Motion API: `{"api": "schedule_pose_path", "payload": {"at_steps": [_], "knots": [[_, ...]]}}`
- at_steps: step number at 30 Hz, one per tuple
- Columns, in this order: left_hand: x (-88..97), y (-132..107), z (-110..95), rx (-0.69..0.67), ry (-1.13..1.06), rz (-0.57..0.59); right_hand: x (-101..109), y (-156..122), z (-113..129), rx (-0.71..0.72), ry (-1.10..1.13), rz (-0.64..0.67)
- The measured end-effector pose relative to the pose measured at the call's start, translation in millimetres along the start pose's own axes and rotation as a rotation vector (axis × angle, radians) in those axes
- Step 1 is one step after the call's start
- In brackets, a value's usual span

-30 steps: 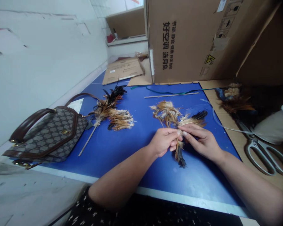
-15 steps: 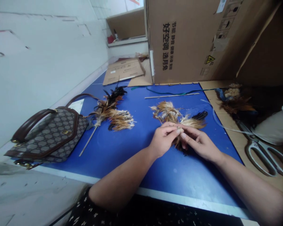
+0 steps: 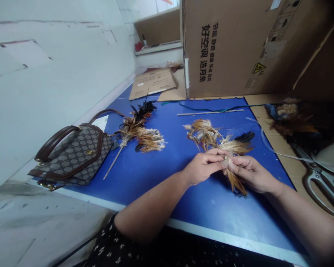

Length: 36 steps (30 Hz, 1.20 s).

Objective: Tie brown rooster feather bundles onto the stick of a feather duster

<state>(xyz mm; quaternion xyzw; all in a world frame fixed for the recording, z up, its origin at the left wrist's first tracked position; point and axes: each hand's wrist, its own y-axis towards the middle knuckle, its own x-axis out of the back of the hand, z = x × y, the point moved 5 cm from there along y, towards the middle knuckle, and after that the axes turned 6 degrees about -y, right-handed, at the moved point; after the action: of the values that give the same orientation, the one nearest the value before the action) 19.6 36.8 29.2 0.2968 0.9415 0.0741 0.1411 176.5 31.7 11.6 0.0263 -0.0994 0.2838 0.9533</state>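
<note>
Head view: feather bunch [image 3: 236, 182] sat right of centre, low over the blue tabletop [image 3: 167, 181]. Left hand [image 3: 203, 168] and right hand [image 3: 253, 174] were together, both pinching its pale base, tips hanging toward the lower edge. Grip looked fingertip-only.

Risks, my read: uneven pinch pressure could let quills slip or fan out. Loose feather pile [image 3: 204, 129] and pale-and-black feathers [image 3: 236, 144] lay just beyond the fingers, so a careless knuckle could scatter or mix them. Clear strip [image 3: 284, 154] at right could snag on the right arm if it swung out; scissors [image 3: 315, 171] at the right edge could get knocked the same way.

Text: big carton [image 3: 233, 44], upper right, read 好空调 选月兔, plus 节能 静音 健康 环保 智能. Yellow warning triangle [image 3: 259, 68] had a flame symbol; lettering beside it unclear. Print on flat cardboard [image 3: 153, 83], upper middle, too small. Handbag [image 3: 75, 155] at left: patterned, gold plate [image 3: 89, 152] unreadable.
</note>
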Motion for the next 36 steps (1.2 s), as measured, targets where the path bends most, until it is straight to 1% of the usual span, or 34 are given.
{"api": "schedule_pose_path", "payload": {"at_steps": [2, 3, 5, 7, 10, 12, 14, 16, 19, 23, 30, 33, 36], "knots": [[-2.3, -0.8, 0.2, 0.023, -0.032, 0.026, -2.5, -0.3, 5.1, 0.022, -0.011, 0.055], [-2.6, -1.1, 1.1, 0.033, -0.044, 0.016, -4.0, -0.2, 7.8, 0.034, -0.016, 0.077], [-2.1, -1.5, 4.2, 0.036, -0.083, -0.041, -6.3, 0.4, 11.9, 0.049, -0.021, 0.096], [-0.8, -1.8, 8.0, 0.014, -0.132, -0.127, -7.0, 1.2, 12.7, 0.042, -0.018, 0.087], [0.7, -2.1, 12.7, -0.014, -0.169, -0.229, -6.7, 1.9, 8.7, 0.009, -0.013, 0.073], [3.1, -1.8, 12.0, -0.040, -0.161, -0.279, -7.9, 1.6, 5.3, -0.009, 0.000, 0.099], [9.1, -1.4, 8.6, -0.076, -0.153, -0.349, -10.2, 0.8, 2.9, -0.024, 0.034, 0.145], [18.6, -1.0, 4.8, -0.104, -0.170, -0.446, -11.7, 0.0, 1.6, -0.037, 0.062, 0.175], [34.1, -0.1, 0.8, -0.113, -0.255, -0.585, -10.2, -0.6, 2.3, -0.036, 0.047, 0.167], [49.8, 1.4, -2.2, -0.095, -0.413, -0.714, -6.3, -1.5, 4.4, -0.030, -0.027, 0.168], [65.7, 1.6, -4.8, -0.097, -0.509, -0.844, -0.6, -1.6, 6.0, -0.007, -0.110, 0.161], [71.0, 0.8, -2.8, -0.098, -0.524, -0.888, 0.5, -1.6, 4.2, -0.003, -0.127, 0.154], [73.1, 0.4, 1.4, -0.066, -0.534, -0.913, 2.4, -1.6, 1.4, -0.014, -0.144, 0.123]]}}
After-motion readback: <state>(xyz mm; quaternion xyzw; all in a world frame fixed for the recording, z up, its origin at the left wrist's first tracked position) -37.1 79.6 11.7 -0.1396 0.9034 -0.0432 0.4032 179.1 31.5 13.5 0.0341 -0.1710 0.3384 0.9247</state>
